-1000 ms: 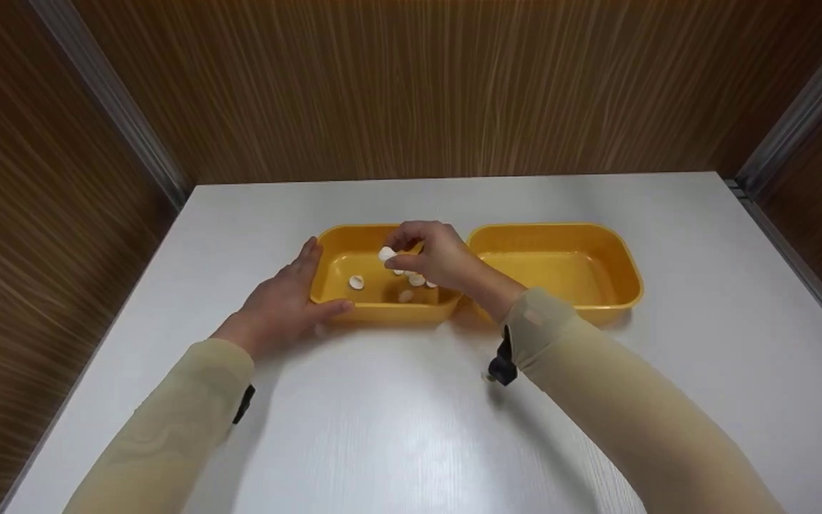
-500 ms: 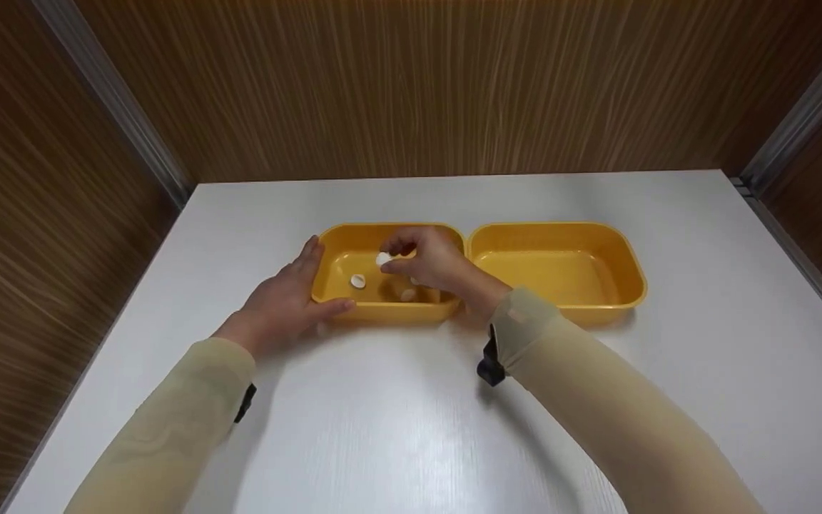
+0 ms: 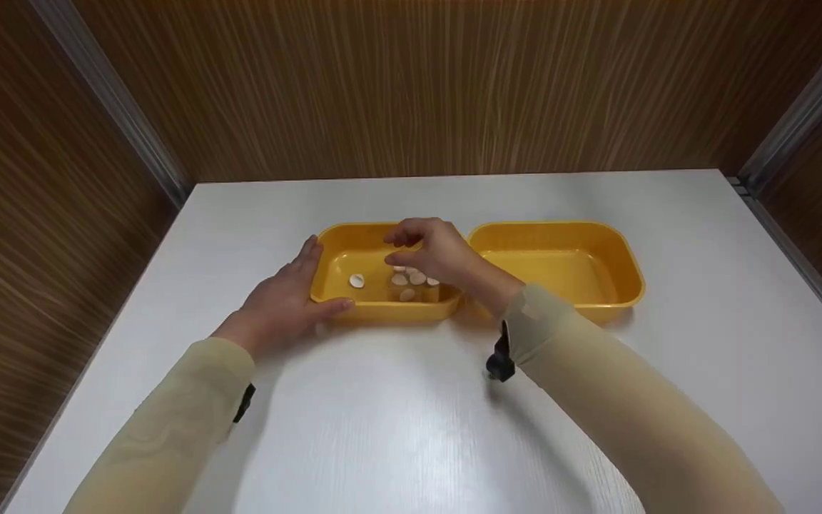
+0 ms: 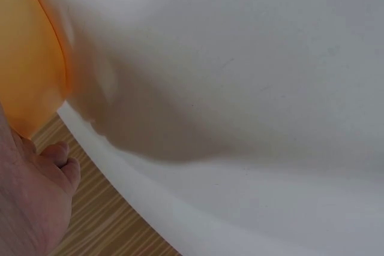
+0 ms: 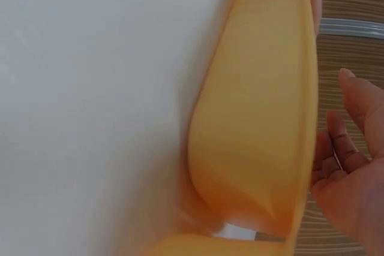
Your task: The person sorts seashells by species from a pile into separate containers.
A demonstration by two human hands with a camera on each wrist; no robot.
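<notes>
Two yellow trays stand side by side. My left hand rests against the left tray, its straight fingers along the left side and its thumb at the front rim. Above that tray, my right hand has thumb and fingertips parted, with nothing between them; the right wrist view shows the hand beyond the tray wall. One white piece lies alone in the tray. Several more white pieces are grouped in what looks like a small see-through box, partly hidden under my right hand.
The right yellow tray holds nothing visible. Both trays stand on a white table, with wood-grain panels behind and at the sides. A dark device sits at each wrist.
The white piece pinched in my right hand earlier has left its fingers, which have parted. That hand has risen slightly, uncovering the grouped pieces. My left hand has stayed put.
</notes>
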